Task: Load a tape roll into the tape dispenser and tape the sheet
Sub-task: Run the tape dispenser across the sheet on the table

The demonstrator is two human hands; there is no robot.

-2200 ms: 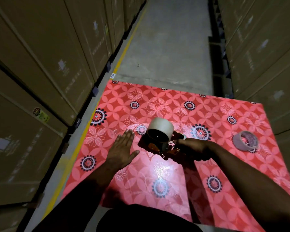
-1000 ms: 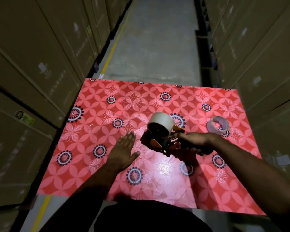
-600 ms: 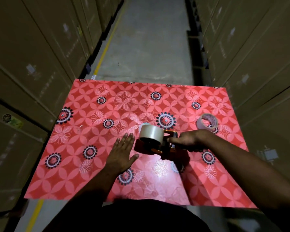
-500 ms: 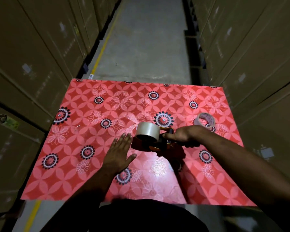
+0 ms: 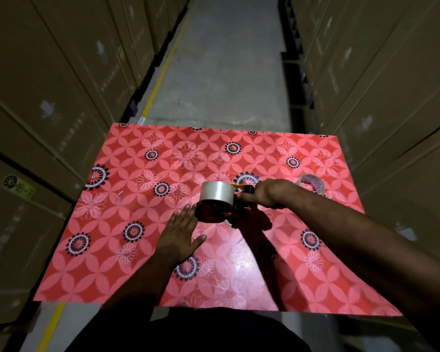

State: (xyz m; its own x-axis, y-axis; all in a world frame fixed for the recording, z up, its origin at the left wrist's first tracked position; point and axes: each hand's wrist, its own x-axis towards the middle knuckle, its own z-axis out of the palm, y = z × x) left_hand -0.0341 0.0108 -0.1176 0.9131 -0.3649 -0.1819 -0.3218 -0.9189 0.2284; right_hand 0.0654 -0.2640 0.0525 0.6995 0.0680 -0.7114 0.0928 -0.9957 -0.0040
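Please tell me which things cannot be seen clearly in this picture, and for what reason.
Head view:
- Dispenser handle: hidden inside the right hand.
- Whether tape from the tape roll sticks to the sheet: hidden under the dispenser.
- Second roll: partly covered by the right wrist.
- Box labels: too small and dark.

Tape dispenser [image 5: 229, 212]: now farther along the red sheet [image 5: 127, 199], carried away from the person by the right hand [image 5: 267, 193].
Right arm: stretched out more than before.
Spare tape roll [image 5: 313, 182]: earlier well right of the right hand, now just behind its wrist, partly hidden.
Left hand [image 5: 179, 237]: dispenser now just beyond its fingertips.
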